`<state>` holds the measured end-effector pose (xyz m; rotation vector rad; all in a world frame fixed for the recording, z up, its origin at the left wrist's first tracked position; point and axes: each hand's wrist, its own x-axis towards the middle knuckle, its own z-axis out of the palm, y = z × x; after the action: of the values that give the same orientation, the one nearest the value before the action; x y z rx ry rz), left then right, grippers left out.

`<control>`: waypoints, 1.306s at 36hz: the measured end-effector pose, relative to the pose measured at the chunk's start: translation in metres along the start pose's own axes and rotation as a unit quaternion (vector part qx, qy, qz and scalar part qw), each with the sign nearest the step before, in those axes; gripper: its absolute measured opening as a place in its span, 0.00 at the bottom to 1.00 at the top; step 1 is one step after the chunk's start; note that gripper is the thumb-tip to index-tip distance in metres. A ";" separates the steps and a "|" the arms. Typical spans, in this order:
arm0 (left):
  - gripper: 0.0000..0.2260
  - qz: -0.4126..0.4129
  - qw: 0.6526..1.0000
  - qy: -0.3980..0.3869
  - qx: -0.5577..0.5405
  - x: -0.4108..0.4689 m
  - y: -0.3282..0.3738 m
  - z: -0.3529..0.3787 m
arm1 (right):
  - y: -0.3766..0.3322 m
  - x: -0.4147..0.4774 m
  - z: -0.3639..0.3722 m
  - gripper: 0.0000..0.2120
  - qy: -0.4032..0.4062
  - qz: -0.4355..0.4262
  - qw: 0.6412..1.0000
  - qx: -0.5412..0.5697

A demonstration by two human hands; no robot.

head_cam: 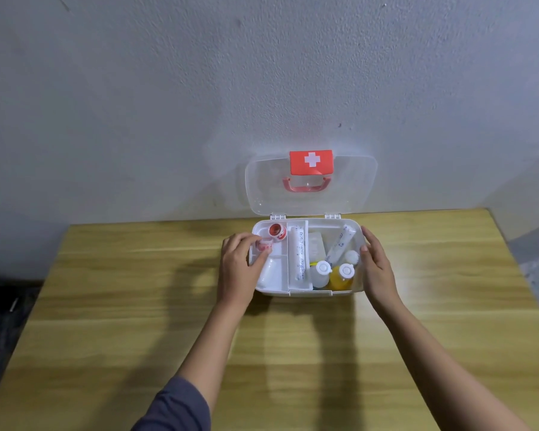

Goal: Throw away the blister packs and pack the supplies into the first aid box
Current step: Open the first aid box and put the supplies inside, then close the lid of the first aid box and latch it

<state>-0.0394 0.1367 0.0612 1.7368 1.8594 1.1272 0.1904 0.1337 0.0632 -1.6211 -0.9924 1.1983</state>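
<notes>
The white first aid box (308, 293) stands open on the wooden table, its clear lid (311, 185) with a red cross latch leaning against the wall. Inside lie a red tape roll (276, 231), wrapped bandage rolls (299, 255), a white bottle (321, 272) and a yellow bottle (343, 276). My left hand (240, 265) is at the box's left side, fingers pinching a small red-and-white tape roll (265, 244) over the tray. My right hand (377, 265) rests flat against the box's right wall, holding nothing. No blister packs are in sight.
The wooden table (137, 306) spreads wide in front of and beside the box. A grey wall rises right behind the lid. Dark floor lies off the table's left edge.
</notes>
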 end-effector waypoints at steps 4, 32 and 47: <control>0.06 -0.008 1.000 0.006 -0.012 -0.004 -0.001 0.003 | -0.001 0.000 0.000 0.18 0.002 0.000 1.000 0.003; 0.16 -0.016 1.000 -0.022 -0.013 0.020 0.018 0.008 | -0.005 0.001 -0.003 0.19 -0.004 -0.010 1.000 -0.004; 0.52 -0.186 0.946 -0.190 -0.187 -0.055 -0.012 0.000 | -0.102 0.042 0.028 0.20 0.006 -0.468 0.847 -0.254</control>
<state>-0.0379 0.0854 0.0382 1.2198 1.5294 0.8523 0.1621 0.2091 0.1439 -1.1903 -1.9002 0.2495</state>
